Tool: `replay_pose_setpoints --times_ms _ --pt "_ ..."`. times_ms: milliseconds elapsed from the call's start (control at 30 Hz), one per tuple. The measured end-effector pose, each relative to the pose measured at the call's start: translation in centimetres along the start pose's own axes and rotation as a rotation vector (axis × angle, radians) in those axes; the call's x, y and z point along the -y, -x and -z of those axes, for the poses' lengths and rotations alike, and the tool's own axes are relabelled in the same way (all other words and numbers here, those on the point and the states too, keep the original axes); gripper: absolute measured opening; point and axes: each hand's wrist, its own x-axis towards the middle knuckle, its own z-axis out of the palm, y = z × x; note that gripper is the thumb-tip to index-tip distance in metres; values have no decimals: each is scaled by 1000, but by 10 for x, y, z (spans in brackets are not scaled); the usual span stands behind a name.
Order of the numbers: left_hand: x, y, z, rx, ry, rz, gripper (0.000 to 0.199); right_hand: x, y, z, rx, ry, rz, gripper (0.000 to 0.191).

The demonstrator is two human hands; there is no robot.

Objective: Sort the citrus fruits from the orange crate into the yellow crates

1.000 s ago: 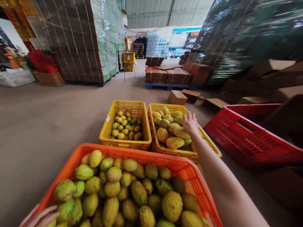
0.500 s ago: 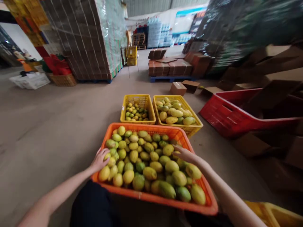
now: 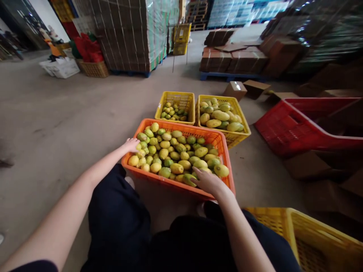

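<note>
A large orange crate point(image 3: 167, 181) full of yellow-green fruit that looks like papayas point(image 3: 163, 153) stands on the floor in front of my legs. My left hand point(image 3: 132, 145) lies at the crate's left rim, fingers stretched over the fruit along that edge. Over the front right part of the pile is my right hand point(image 3: 206, 180), its fingers spread and the thumb close to a greener papaya point(image 3: 189, 180). Neither hand has lifted a fruit; whether the fingertips press on any is hard to tell.
Behind the orange crate stand two yellow crates, a left one point(image 3: 157, 109) with smaller fruit and a right one point(image 3: 246, 130) with larger fruit. A red crate point(image 3: 279, 126) and cardboard boxes point(image 3: 236, 90) lie to the right. Another yellow crate point(image 3: 290, 226) is beside my right leg.
My right hand has moved from the crate's right side toward its front edge. My left hand stays at the left rim. The view has tilted down, showing more of my legs.
</note>
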Motion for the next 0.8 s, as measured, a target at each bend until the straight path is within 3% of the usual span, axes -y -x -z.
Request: replay_pose_setpoints --times_ms 133,300,467,600,700,800 --pt "-12 13 -6 -24 31 31 75 21 8 17 -47 8 121 60" --pt "-17 12 1 -59 199 89 65 29 16 25 56 51 27 60" --pt "-35 21 20 -84 542 88 59 27 6 26 31 36 71 61" --pt "-80 44 32 -14 832 -16 53 30 -9 26 -136 -76 165 75" --pt "-121 62 41 85 1041 -127 59 43 -19 23 -343 -325 379 89" --pt "-148 71 47 168 1289 -228 62 55 -19 20 -518 -514 492 77"
